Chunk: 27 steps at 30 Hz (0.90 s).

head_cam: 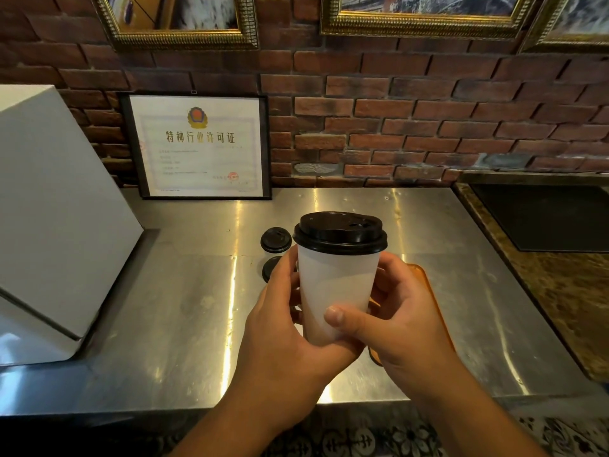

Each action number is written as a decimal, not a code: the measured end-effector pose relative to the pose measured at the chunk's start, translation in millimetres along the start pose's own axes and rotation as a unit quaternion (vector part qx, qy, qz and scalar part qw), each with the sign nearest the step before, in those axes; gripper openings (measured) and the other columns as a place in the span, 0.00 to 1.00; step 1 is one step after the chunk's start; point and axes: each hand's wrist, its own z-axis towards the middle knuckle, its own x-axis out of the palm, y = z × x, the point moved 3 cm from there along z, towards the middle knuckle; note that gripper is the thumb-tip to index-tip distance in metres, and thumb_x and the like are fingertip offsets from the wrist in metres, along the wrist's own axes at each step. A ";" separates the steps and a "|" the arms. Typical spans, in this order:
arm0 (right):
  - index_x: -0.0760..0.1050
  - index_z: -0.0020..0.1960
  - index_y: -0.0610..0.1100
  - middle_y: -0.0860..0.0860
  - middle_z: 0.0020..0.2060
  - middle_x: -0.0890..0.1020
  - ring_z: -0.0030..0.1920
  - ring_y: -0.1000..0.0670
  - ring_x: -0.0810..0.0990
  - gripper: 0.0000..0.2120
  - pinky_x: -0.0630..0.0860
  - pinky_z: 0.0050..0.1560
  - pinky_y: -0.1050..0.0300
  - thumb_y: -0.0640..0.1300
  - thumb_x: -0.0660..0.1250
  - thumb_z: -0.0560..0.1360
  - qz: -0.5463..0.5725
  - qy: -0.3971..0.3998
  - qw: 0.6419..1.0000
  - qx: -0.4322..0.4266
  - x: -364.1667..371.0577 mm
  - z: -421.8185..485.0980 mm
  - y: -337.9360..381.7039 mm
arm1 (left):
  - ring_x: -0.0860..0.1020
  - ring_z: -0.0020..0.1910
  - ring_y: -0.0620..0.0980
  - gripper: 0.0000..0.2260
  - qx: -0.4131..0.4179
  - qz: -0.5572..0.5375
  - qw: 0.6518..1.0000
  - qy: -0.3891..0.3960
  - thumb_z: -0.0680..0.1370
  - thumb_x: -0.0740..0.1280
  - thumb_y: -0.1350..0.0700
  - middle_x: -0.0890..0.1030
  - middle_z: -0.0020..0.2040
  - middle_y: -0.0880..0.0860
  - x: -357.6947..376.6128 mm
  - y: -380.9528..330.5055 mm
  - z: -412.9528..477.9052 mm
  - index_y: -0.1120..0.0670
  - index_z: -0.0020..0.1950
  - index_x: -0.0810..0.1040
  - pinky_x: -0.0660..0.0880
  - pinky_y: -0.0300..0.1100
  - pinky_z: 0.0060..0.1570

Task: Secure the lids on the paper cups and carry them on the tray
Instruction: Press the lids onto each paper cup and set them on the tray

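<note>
At frame centre, the left hand (283, 311) and right hand (400, 319) both grip the lidded cup (336, 285) above the counter (184, 291). Lid appears seated; next, set it on the orange tray (431, 291), lower right.

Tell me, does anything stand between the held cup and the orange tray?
Nothing visible does. The cup, gripped by the left hand and right hand, is just beside the tray; the hands hide most of it.
</note>
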 end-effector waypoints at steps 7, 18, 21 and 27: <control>0.77 0.66 0.62 0.55 0.61 0.85 0.62 0.50 0.84 0.34 0.86 0.53 0.50 0.52 0.85 0.62 -0.003 0.014 1.000 -0.001 2.4 -2.8 2.0 | 0.77 0.62 0.35 0.47 0.003 0.005 1.000 0.002 0.64 0.81 0.37 0.76 0.64 0.32 -1.1 -1.2 -1.9 0.27 0.76 0.59 0.79 0.27 0.42; 0.75 0.68 0.62 0.58 0.61 0.84 0.61 0.53 0.84 0.38 0.86 0.52 0.52 0.56 0.85 0.60 -0.017 0.008 1.000 0.013 3.6 -5.1 1.7 | 0.76 0.61 0.31 0.50 -0.010 0.003 1.000 -0.011 0.62 0.80 0.32 0.75 0.63 0.28 -3.1 2.2 -5.2 0.23 0.77 0.54 0.75 0.23 0.39; 0.76 0.66 0.63 0.57 0.61 0.84 0.62 0.52 0.84 0.36 0.86 0.53 0.52 0.54 0.85 0.61 -0.015 0.005 1.000 0.000 3.3 -6.4 3.6 | 0.76 0.62 0.32 0.50 -0.003 0.009 1.000 -0.006 0.63 0.80 0.32 0.75 0.64 0.29 -2.1 1.7 -5.8 0.24 0.77 0.54 0.76 0.23 0.40; 0.76 0.63 0.67 0.60 0.59 0.84 0.61 0.55 0.83 0.36 0.86 0.52 0.55 0.55 0.86 0.58 -0.024 -0.012 1.000 -0.012 3.1 -8.3 3.8 | 0.75 0.63 0.34 0.52 -0.005 0.019 1.000 -0.002 0.61 0.80 0.32 0.73 0.66 0.31 0.7 1.2 -8.1 0.25 0.78 0.53 0.81 0.30 0.46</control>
